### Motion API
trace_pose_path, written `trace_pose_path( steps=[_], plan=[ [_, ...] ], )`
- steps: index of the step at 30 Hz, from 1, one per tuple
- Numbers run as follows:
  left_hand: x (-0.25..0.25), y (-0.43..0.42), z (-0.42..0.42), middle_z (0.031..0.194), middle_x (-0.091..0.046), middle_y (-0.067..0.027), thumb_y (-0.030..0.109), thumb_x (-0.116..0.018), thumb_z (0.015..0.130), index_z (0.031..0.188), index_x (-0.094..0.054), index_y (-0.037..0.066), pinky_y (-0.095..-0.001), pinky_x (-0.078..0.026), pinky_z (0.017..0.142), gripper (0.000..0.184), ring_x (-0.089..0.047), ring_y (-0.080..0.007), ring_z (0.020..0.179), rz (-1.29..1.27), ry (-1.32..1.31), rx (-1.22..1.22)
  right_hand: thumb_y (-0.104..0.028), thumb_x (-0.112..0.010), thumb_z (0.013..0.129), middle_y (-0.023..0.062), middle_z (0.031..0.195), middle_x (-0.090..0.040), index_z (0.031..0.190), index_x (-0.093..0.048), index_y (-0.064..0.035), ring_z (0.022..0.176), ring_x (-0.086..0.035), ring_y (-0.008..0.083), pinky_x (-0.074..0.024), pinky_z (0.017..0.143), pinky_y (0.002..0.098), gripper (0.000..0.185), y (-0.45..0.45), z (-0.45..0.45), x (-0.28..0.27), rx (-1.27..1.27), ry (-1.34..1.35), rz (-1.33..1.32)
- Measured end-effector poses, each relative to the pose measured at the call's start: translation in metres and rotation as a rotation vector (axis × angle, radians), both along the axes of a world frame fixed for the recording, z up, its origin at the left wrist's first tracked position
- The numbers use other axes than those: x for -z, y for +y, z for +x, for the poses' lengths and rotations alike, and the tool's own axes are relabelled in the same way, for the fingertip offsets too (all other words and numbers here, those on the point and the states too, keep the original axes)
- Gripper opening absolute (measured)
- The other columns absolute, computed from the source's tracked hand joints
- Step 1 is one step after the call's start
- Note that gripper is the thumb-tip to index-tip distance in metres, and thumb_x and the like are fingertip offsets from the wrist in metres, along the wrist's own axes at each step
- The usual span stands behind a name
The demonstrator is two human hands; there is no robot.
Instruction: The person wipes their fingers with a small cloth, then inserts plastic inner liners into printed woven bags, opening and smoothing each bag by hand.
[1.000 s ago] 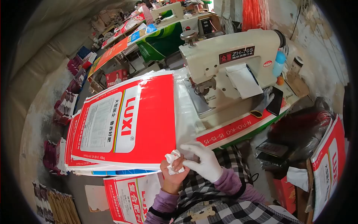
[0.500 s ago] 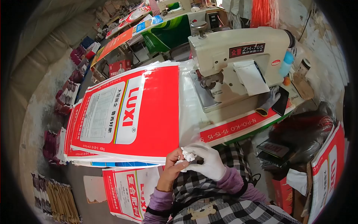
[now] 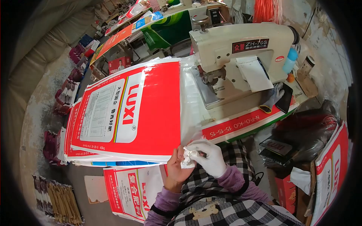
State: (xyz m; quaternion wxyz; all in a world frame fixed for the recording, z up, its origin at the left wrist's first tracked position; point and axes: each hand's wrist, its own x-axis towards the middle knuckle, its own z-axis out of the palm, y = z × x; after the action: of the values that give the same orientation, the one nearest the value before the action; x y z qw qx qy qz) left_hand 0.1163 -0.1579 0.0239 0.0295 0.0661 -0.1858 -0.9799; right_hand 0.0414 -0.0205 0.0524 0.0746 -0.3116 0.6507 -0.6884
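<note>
2 hands at lower centre of frame, just off the lower right corner of the stack of LUXI bags [image 3: 158, 113]. Left hand [image 3: 180, 167]: bare, partly spread, a crumpled white piece [image 3: 188, 157] lying against its fingers; cannot tell whether these grip it. Right hand [image 3: 212, 160]: white-gloved, pinching the same piece between thumb and fingertips. Left fingertips overlap the stack's edge in this view; contact cannot be judged. Sewing machine [image 3: 281, 41] at upper right, well apart from both hands. Front edge of the bench [image 3: 300, 98] slants up to the right, its near end close to the gloved knuckles. Checked apron [image 3: 233, 211] close below the wrists. Room to the left: grey floor [image 3: 85, 173] between the stack's lower edge and the dark bundles [image 3: 52, 148] at frame left.
</note>
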Motion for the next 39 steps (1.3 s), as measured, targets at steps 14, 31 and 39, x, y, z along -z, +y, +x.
trace_pose_path(
  steps=[14, 31, 39],
  plan=[
    [0.02, -0.009, 0.005, 0.144, -0.047, -0.0102, 0.037, -0.039, 0.103, 0.093, -0.052, 0.01, -0.0507, -0.048, 0.093, 0.032, -0.053, -0.0401, 0.121, 0.062, -0.063, -0.01, 0.0, -0.067, 0.084, 0.0093, 0.105, -0.066, 0.104, -0.07, -0.0042, 0.093, -0.064, 0.0185, -0.0509, 0.077, 0.0284, 0.021, -0.001, 0.004, 0.002, -0.034, -0.056, -0.027],
    [0.028, -0.015, 0.003, 0.123, -0.057, -0.0131, 0.033, -0.04, 0.102, 0.072, -0.042, 0.014, -0.05, -0.043, 0.101, 0.035, -0.05, -0.0334, 0.121, 0.083, 0.017, -0.013, -0.003, -0.068, 0.082, 0.0075, 0.099, -0.068, 0.102, -0.072, -0.0051, 0.091, -0.064, 0.0194, -0.05, 0.08, 0.0302, 0.02, -0.001, 0.006, 0.004, -0.075, -0.039, 0.011],
    [0.012, -0.01, -0.003, 0.112, -0.049, -0.0123, 0.029, -0.048, 0.1, 0.072, -0.043, 0.012, -0.0413, -0.03, 0.109, 0.033, -0.042, -0.0286, 0.117, -0.282, 0.068, -0.157, 0.0, -0.067, 0.082, 0.0088, 0.097, -0.068, 0.102, -0.07, -0.0036, 0.092, -0.063, 0.0208, -0.0489, 0.087, 0.0317, 0.021, -0.007, 0.008, 0.01, -0.092, -0.085, 0.007]
  ],
)
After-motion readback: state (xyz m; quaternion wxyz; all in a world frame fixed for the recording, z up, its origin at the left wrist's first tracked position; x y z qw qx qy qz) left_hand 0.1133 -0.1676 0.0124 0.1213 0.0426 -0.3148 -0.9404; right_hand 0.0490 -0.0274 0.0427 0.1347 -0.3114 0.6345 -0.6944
